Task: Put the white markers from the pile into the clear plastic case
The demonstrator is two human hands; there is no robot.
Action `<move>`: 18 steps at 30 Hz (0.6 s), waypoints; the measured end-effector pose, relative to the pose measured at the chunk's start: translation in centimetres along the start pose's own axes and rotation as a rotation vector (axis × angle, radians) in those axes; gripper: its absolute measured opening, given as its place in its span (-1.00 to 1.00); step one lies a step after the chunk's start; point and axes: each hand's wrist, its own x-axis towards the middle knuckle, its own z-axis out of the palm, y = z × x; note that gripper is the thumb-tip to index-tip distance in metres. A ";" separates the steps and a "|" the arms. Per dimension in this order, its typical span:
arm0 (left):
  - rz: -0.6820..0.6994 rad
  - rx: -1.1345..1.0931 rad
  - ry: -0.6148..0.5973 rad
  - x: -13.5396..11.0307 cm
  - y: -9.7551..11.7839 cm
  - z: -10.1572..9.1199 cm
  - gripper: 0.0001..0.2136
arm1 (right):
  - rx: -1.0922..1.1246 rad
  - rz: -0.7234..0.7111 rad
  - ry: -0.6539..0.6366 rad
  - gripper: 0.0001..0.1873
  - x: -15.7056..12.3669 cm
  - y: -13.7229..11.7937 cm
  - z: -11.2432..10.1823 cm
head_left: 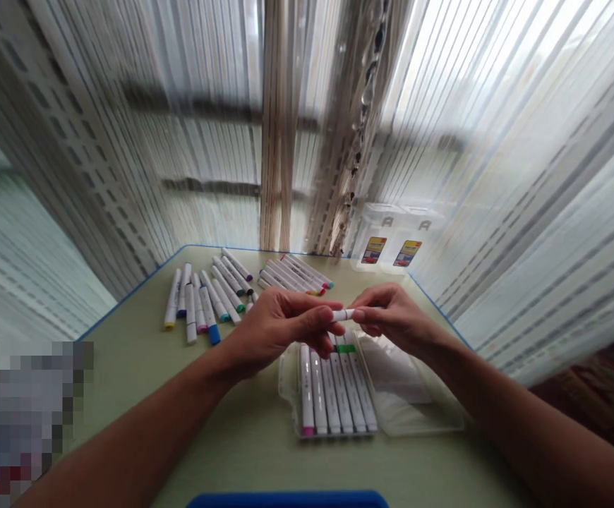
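Note:
A white marker [343, 315] is held level in the air between both hands. My left hand [286, 321] pinches one end, its fingers hiding most of that side. On the other end, the fingertips of my right hand [392, 315] are closed. Below them on the table lies an open clear plastic case [287, 395], with a row of white markers [333, 395] in its left half. One marker there has a pink end, and green bands show near the top of others. The lid half [418, 420] lies open on the right, under my right forearm.
Loose markers with coloured ends [201, 303] lie at the back left of the green table [127, 374]. Another group of markers [296, 274] lies at the back middle. Two clear cases with labels [392, 240] stand at the back right, before string curtains [206, 141]. A blue edge [286, 499] shows in front.

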 end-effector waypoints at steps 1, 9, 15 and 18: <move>0.005 0.004 0.006 0.0 0.1 0.0 -0.76 | 0.000 -0.002 0.010 -0.78 0.0 0.1 0.0; -0.010 -0.050 -0.056 -0.1 0.2 -0.2 -0.68 | 0.023 0.005 0.016 -0.77 0.0 0.3 0.0; 0.006 -0.075 -0.116 -0.1 0.2 -0.3 -0.68 | 0.048 0.018 0.011 -0.74 0.0 0.1 0.2; -0.004 -0.098 -0.127 -0.1 0.2 -0.3 -0.67 | 0.067 0.019 0.002 -0.75 0.0 0.0 0.3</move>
